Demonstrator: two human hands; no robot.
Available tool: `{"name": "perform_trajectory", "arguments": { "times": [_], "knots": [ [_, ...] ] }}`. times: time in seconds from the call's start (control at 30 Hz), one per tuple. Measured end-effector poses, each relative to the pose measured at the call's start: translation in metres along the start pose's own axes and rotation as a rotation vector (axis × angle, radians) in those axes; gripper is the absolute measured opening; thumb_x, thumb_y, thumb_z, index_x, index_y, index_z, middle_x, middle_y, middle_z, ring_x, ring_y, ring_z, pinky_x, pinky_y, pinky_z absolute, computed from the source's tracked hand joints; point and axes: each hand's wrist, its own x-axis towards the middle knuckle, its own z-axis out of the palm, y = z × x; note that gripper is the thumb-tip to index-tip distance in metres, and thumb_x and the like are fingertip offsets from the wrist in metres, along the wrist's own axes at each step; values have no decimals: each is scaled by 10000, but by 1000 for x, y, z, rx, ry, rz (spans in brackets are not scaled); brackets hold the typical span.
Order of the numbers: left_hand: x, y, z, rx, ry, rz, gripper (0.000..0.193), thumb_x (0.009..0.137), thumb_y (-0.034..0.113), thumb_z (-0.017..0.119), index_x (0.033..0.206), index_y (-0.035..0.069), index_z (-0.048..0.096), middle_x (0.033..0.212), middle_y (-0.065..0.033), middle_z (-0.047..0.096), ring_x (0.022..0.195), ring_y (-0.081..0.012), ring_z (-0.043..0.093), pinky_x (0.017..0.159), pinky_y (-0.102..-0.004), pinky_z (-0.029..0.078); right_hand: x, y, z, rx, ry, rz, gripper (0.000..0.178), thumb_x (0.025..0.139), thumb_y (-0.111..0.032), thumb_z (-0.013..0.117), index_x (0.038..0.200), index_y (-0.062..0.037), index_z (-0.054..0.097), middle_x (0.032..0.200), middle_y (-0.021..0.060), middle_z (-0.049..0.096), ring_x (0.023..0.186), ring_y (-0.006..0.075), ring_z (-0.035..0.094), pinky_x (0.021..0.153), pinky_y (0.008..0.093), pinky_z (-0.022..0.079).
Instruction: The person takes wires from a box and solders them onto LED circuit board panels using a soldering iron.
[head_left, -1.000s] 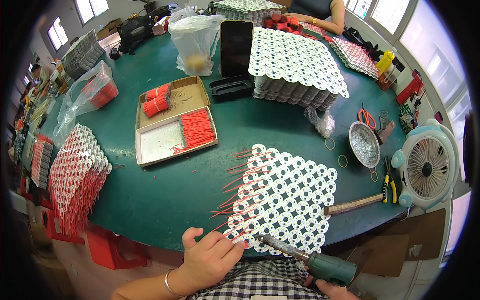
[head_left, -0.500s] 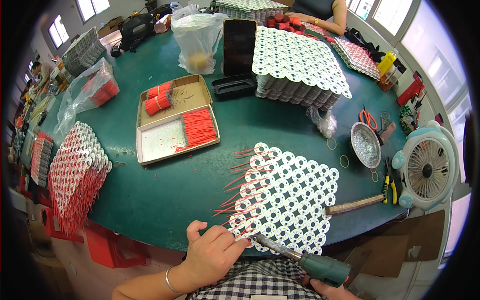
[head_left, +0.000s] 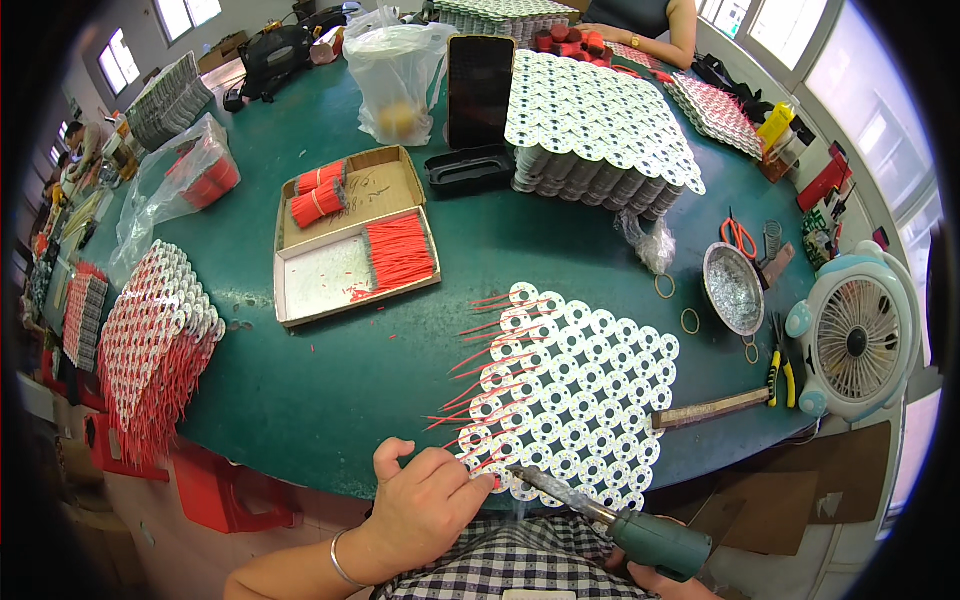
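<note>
A panel of joined white ring-shaped circuit boards (head_left: 585, 375) lies flat at the table's front edge. Thin red wires (head_left: 500, 340) stick out leftward from its two left columns. Over its near left corner, my left hand (head_left: 428, 508) has thumb and fingers pinched together, with the red end of a wire (head_left: 494, 481) showing at the fingertips. My right hand (head_left: 655, 580), mostly hidden, grips a green-bodied soldering iron (head_left: 660, 543) from below. Its dark tip points left, just right of my left fingertips, over the nearest boards; whether it touches them I cannot tell.
A shallow box of cut red wires (head_left: 400, 255) stands beyond the panel, left of a tall board stack (head_left: 600, 120). Wired boards (head_left: 160, 340) are heaped at left. A metal bowl (head_left: 733, 290), wooden stick (head_left: 710, 408), pliers (head_left: 780, 370) and fan (head_left: 855, 340) sit at right.
The soldering iron has shifted slightly right, its tip drawing away from my left fingertips. My left hand stays almost where it was, still pinched.
</note>
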Motion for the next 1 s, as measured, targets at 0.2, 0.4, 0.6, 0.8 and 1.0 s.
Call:
{"name": "perform_trajectory", "arguments": {
  "times": [0.2,0.4,0.6,0.8,1.0],
  "knots": [
    [-1,-1,1,-4,12,0,156,625,119,680,767,173,646,623,65,461,675,-112,493,804,-412,258,-20,12,0,234,19,126,390,793,-145,644,1127,6,509,860,104,608,683,187,587,614,319,486],
    [-4,-2,1,-18,46,28,124,638,116,665,741,181,645,615,70,472,657,-102,506,831,-409,255,-33,11,-1,383,74,277,416,778,-184,673,1116,3,518,845,88,600,669,177,573,601,305,478],
    [-6,-3,2,7,47,53,117,641,116,654,734,187,645,616,72,476,660,-96,512,869,-412,241,-20,3,-7,130,-11,194,396,770,-227,681,1071,-2,556,911,100,605,748,191,588,651,293,473],
    [-5,-4,1,-55,19,19,91,686,159,649,774,181,638,657,67,470,717,-92,515,889,-419,226,-26,7,-7,618,-19,389,340,776,-150,646,1053,26,554,921,107,601,670,159,594,599,296,492],
    [-4,-5,0,-70,-4,31,91,685,158,650,773,178,640,665,66,475,737,-97,516,888,-427,219,-29,8,-8,586,-32,400,341,777,-148,643,1061,17,552,910,103,601,696,165,596,630,299,490]
  ]
}}
